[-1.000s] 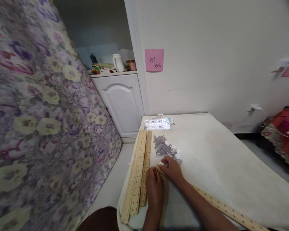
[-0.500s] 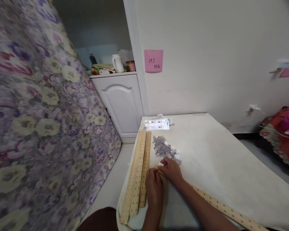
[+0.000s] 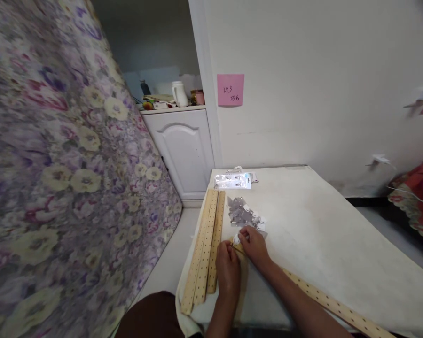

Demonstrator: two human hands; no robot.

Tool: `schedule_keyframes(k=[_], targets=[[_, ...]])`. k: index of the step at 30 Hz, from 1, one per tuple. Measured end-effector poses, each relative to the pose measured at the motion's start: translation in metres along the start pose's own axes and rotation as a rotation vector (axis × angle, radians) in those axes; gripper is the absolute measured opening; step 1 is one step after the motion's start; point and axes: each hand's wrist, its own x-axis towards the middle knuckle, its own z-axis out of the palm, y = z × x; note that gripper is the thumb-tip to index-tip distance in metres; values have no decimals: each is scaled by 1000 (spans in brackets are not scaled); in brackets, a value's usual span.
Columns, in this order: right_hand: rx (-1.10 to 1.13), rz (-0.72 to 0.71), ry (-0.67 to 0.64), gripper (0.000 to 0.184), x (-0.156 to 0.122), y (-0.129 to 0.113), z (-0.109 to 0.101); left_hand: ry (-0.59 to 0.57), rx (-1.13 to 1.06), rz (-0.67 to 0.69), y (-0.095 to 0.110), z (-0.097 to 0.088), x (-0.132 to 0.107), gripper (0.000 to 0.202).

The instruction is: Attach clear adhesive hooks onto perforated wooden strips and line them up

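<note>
My left hand [image 3: 228, 270] is closed around the near-left end of a perforated wooden strip [image 3: 327, 298]. This strip runs under my right forearm toward the lower right. Between the fingertips of my right hand [image 3: 255, 248] is a small white piece [image 3: 236, 239], pinched right at the strip's end; its exact shape is too small to make out. Just beyond my hands lies a pile of small clear pieces with metal hooks [image 3: 240, 212]. To the left, several more perforated wooden strips [image 3: 206, 244] lie side by side.
A clear blister pack [image 3: 232, 180] lies at the far end of the cloth-covered table [image 3: 303, 211]. A floral curtain [image 3: 74, 178] hangs on the left, near a white cabinet [image 3: 185, 152]. A pink note [image 3: 230, 90] is stuck on the wall.
My right fingers have drawn back slightly, and more of the white piece shows between my hands. The whole view has shifted a little, so things sit farther right.
</note>
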Motion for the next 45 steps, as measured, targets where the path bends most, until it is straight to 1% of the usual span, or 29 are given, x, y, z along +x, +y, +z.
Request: schedule_keyframes(k=[3, 6, 8, 11, 13, 14, 17, 20, 24, 28, 34, 36, 39, 42, 45], targets=[[2, -36, 26, 16, -4, -3, -5, 9, -2, -9, 1, -1, 0, 14], [4, -47, 35, 17, -7, 1, -25, 3, -16, -28, 2, -4, -3, 12], [-2, -31, 36, 17, -5, 12, -47, -8, -24, -37, 4, -7, -8, 11], [-16, 26, 33, 17, 5, 37, -81, -46, -31, -26, 9, -9, -22, 8], [-29, 54, 9, 15, 14, 54, -96, -116, -33, 11, 14, -7, -33, 7], [-32, 63, -5, 14, 19, 61, -100, -162, -33, 43, 17, -4, -38, 8], [-35, 81, -37, 12, 30, 73, -97, -275, -27, 173, 25, 9, -53, 16], [-37, 95, -56, 16, 36, 74, -87, -341, 37, 265, 31, 23, -61, 33], [-46, 141, -74, 13, 42, 72, -79, -425, 240, 357, 36, 35, -63, 51], [-26, 193, -80, 10, 46, 74, -79, -487, 363, 383, 39, 39, -61, 57], [128, 223, -150, 13, 44, 77, -91, -495, 374, 397, 39, 37, -61, 58], [182, 232, -187, 15, 38, 75, -96, -484, 321, 397, 38, 35, -60, 56], [226, 233, -207, 15, 24, 70, -103, -435, 158, 368, 36, 31, -58, 44], [211, 219, -154, 13, 11, 66, -109, -376, 41, 310, 35, 28, -56, 35], [158, 189, -58, 10, 2, 65, -118, -377, 13, 294, 36, 27, -56, 31]])
